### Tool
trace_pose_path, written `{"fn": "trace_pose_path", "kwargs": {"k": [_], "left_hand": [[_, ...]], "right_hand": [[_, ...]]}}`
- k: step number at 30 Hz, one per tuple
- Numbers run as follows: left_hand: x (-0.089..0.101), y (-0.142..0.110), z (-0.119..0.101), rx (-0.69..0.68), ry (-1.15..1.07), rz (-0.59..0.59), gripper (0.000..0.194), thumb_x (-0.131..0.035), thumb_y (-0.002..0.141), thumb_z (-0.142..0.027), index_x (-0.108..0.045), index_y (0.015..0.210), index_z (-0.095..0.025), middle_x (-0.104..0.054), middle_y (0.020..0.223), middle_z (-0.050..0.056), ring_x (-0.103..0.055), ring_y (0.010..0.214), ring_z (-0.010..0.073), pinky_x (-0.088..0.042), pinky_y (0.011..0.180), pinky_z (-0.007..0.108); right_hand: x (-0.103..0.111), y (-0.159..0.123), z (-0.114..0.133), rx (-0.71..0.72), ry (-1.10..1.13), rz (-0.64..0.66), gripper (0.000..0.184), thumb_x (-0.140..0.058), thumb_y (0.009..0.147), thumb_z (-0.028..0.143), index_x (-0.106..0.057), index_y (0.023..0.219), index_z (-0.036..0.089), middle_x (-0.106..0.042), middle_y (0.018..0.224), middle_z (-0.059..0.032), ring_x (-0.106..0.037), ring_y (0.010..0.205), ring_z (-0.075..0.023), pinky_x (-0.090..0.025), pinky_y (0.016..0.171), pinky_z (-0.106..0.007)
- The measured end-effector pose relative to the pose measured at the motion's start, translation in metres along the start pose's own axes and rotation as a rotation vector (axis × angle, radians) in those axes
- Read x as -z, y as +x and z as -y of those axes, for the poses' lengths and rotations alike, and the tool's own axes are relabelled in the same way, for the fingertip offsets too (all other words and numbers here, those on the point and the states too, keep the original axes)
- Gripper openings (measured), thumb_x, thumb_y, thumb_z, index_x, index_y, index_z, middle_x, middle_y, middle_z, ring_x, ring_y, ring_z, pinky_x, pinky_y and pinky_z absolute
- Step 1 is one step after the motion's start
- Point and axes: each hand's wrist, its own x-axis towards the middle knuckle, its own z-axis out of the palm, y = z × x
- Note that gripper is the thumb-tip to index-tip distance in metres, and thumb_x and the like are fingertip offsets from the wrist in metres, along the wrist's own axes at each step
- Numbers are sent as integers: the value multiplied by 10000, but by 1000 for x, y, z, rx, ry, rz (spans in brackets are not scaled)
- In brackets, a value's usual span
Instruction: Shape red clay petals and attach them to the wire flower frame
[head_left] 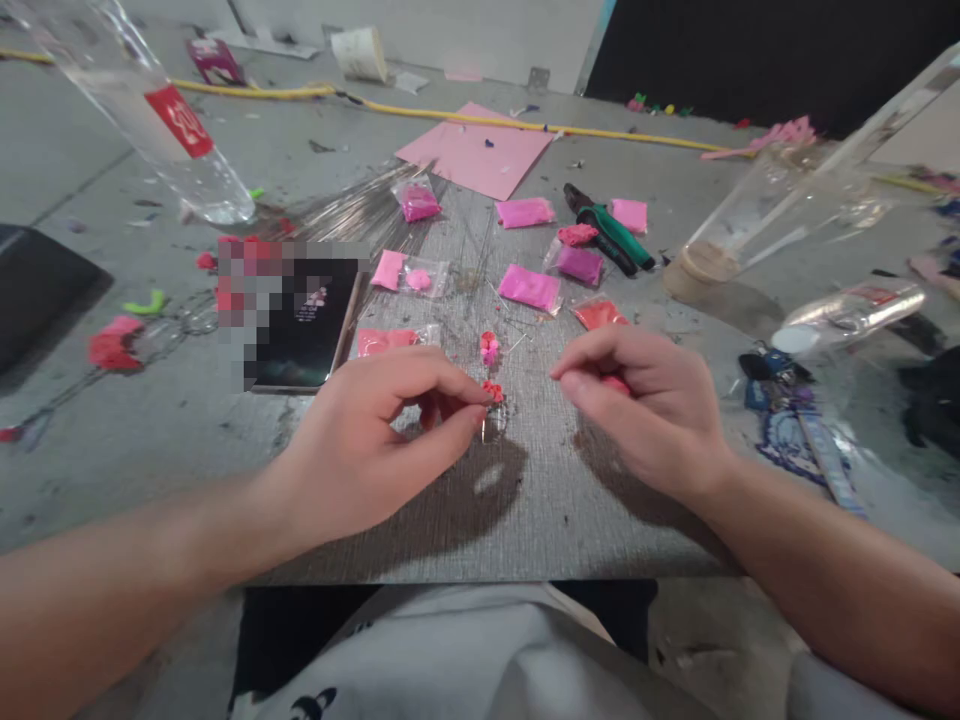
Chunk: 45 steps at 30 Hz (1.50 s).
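My left hand point(397, 425) pinches a small red clay piece point(493, 391) between thumb and forefinger, with a thin shiny wire loop or ring under it. Just beyond stands a small pink and red clay figure point(489, 348). To the right, apart from that piece, my right hand point(645, 405) is closed with thumb and forefinger together. A bit of red clay point(616, 384) shows inside its curled fingers; the rest is hidden. A red clay packet point(386, 341) lies beyond my left hand, and an orange-red one point(599, 311) beyond my right.
Pink packets point(529, 287), green-handled pliers point(615, 235) and a pink sheet point(480, 150) lie farther back. A phone-like dark screen point(307, 325) and an upright bottle point(176, 130) are left. At right are a clear cup point(739, 235), a lying bottle point(851, 312) and keychains point(795, 420).
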Motion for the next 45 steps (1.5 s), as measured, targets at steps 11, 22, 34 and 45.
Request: {"fn": "trace_pose_path", "kwargs": {"k": [11, 22, 34, 45], "left_hand": [[2, 1, -4, 113, -116, 62, 87, -669, 881, -165, -741, 856, -208, -735, 796, -22, -641, 699, 101, -499, 632, 200], [0, -1, 1, 190, -282, 71, 37, -722, 862, -202, -756, 852, -213, -724, 773, -6, -621, 663, 112, -493, 577, 189], [-10, -6, -3, 373, -891, 165, 155, -777, 870, -100, -793, 960, -225, -743, 797, -27, -680, 740, 64, -571, 682, 103], [-2, -7, -3, 263, -897, 207, 157, -751, 894, -114, -832, 942, -239, -712, 826, -1, -646, 759, 73, -556, 698, 124]], "right_hand": [[3, 8, -9, -176, 676, 330, 169, -725, 820, 146, -567, 798, 199, -401, 604, 84, -303, 521, -78, -237, 489, -230], [4, 12, -1, -310, 908, 418, 185, -622, 781, 106, -477, 730, 209, -369, 569, 79, -286, 499, -80, -220, 453, -199], [-14, 1, -4, -275, 645, 306, 94, -743, 885, 221, -672, 838, 181, -421, 580, 90, -284, 486, -46, -221, 437, -188], [22, -1, 26, 968, -860, 306, 200, -673, 935, 85, -704, 1125, 140, -603, 605, 39, -524, 586, -144, -382, 519, -327]]}}
